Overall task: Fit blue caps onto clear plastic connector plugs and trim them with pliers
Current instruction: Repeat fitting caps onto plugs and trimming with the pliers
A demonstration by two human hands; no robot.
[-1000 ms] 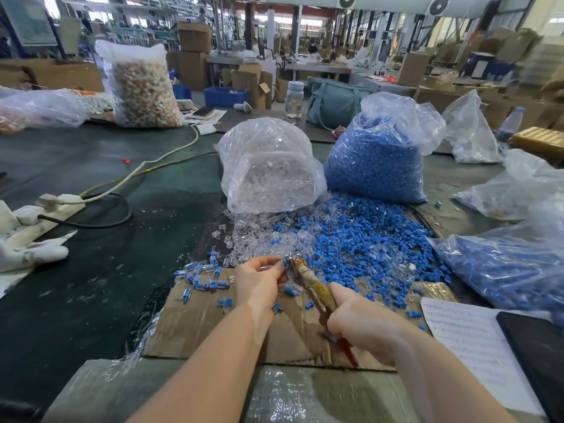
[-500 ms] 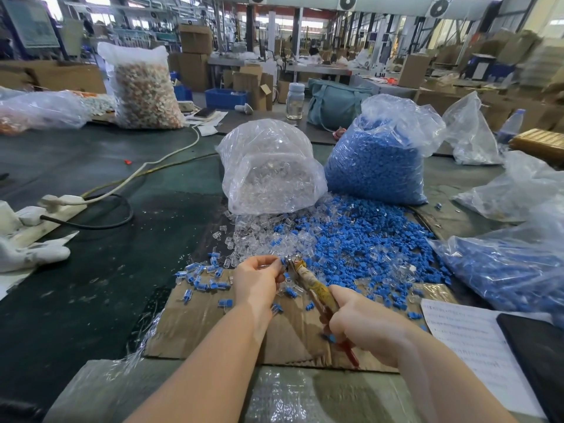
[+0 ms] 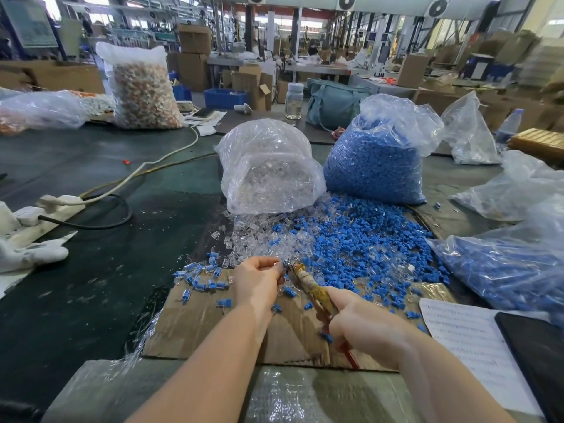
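My left hand [image 3: 259, 280] has its fingertips curled in a pinch at the plier tip, presumably on a capped plug (the piece itself is too small and too hidden for me to make out). My right hand [image 3: 363, 334] is clenched round the handles of the pliers [image 3: 308, 285], with a few blue caps tucked under its fingers.

What the next move turns on, as I read it, is how that tip meets the pinch. The pliers' long axis runs from my right hand, low and to the right, up and leftward to the nose, which ends touching the left fingertips. So the work lies just right of the left hand, at the far end of the tool, and the left hand is the nearer one to it. I can't tell how the jaws stand.

Finished pieces [image 3: 200, 277] lie scattered on the cardboard [image 3: 189, 328] to the left of my left hand. Loose caps [image 3: 366, 239] and clear plugs [image 3: 259, 236] are heaped just beyond both hands, within easy reach for the next pick.
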